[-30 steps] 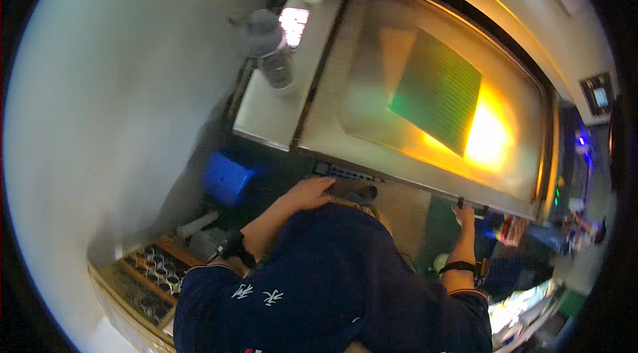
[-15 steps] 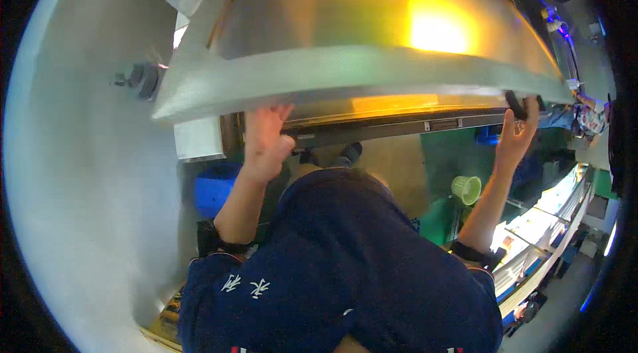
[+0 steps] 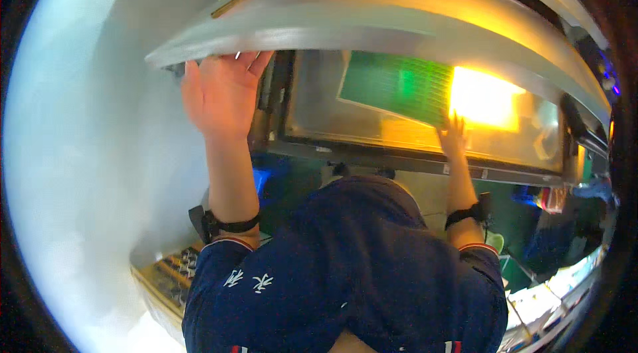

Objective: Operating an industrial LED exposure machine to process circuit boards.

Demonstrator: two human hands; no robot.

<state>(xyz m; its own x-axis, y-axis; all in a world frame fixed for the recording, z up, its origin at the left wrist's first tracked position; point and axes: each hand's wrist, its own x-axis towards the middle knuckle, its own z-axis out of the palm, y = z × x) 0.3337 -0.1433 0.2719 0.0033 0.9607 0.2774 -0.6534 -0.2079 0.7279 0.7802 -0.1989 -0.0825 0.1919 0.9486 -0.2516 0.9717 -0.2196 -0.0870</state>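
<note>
A wide metal lid (image 3: pixel 332 30) is raised over a framed flat bed (image 3: pixel 359 145). My left hand (image 3: pixel 222 97) holds up the lid's front edge near its left end, palm showing, with fingertips partly hidden beneath the edge. On the bed lies a green panel (image 3: pixel 389 87) with a grid of small marks, slightly askew; the lid covers its far side. My right hand (image 3: pixel 453 139) reaches in over the front frame to the panel's near right corner, its fingers stretched out and somewhat washed out by glare. Whether they touch the panel I cannot tell.
Strong yellow light (image 3: pixel 488 97) shines on the bed's right part. A pale wall (image 3: pixel 100 153) stands close on my left. At the lower left is a box (image 3: pixel 166 280) of small dark items. A green basket (image 3: pixel 494 242) is beside my right arm.
The lid has gone up, uncovering the bed and green panel. My left hand has risen with it. My right hand has left the lid's right end and moved left, down to the panel.
</note>
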